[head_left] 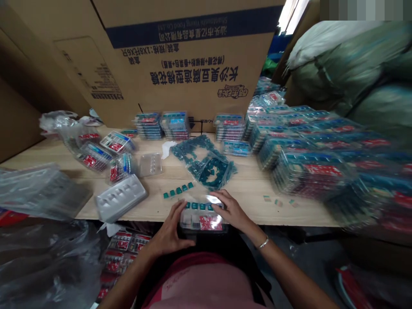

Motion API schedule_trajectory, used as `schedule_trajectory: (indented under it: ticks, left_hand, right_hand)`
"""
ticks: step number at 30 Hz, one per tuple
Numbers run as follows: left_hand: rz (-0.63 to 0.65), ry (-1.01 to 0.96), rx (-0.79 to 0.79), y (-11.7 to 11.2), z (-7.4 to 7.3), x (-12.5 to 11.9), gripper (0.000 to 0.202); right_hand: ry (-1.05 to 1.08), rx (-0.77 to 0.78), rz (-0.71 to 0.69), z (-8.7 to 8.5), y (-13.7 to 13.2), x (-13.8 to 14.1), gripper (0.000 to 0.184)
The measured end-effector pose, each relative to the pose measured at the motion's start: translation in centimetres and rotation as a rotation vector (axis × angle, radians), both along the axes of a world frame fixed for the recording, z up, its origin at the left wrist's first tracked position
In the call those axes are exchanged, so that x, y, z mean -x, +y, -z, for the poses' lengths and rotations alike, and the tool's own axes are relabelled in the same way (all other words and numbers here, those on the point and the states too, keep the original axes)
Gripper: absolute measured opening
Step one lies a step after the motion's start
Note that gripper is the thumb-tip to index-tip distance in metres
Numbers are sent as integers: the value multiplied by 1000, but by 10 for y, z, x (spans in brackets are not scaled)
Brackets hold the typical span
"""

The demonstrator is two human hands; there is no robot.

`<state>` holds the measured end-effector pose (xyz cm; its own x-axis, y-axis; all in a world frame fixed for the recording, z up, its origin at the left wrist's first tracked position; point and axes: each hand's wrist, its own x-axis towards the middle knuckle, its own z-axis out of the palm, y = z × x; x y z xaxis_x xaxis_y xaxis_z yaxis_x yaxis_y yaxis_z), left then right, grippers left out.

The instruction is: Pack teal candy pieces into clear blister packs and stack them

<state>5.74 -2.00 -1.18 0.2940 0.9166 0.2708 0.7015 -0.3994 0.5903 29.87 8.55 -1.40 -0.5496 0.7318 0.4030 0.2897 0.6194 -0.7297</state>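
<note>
My left hand (170,231) and my right hand (231,210) hold a clear plastic blister pack (202,216) between them at the table's front edge. The pack carries a row of small teal pieces along its top and a red label below. My left fingers curl round its left end; my right fingers press on its top right. A few loose teal pieces (178,191) lie in a row on the wooden table (251,189) just beyond the pack. Farther back lies a clear bag of teal pieces (209,165).
Stacks of filled packs (309,146) cover the table's right side, with smaller stacks (175,124) at the back. Empty clear trays (120,197) and loose packs (96,152) lie left. A large printed cardboard box (189,56) stands behind. More packs (120,253) lie under the table.
</note>
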Motion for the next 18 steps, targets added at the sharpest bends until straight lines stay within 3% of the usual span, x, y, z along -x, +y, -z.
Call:
schedule_trajectory:
  ticks: [5, 9, 18]
  left_hand:
    - [-36, 113, -131, 1, 12, 2, 80]
    - [-19, 141, -199, 2, 15, 0, 71]
    - [43, 278, -317, 1, 18, -2, 54]
  right_hand:
    - [-89, 11, -70, -7, 12, -5, 34]
    - [-162, -108, -117, -9, 15, -4, 36]
    - [-324, -236, -142, -18, -2, -8, 38]
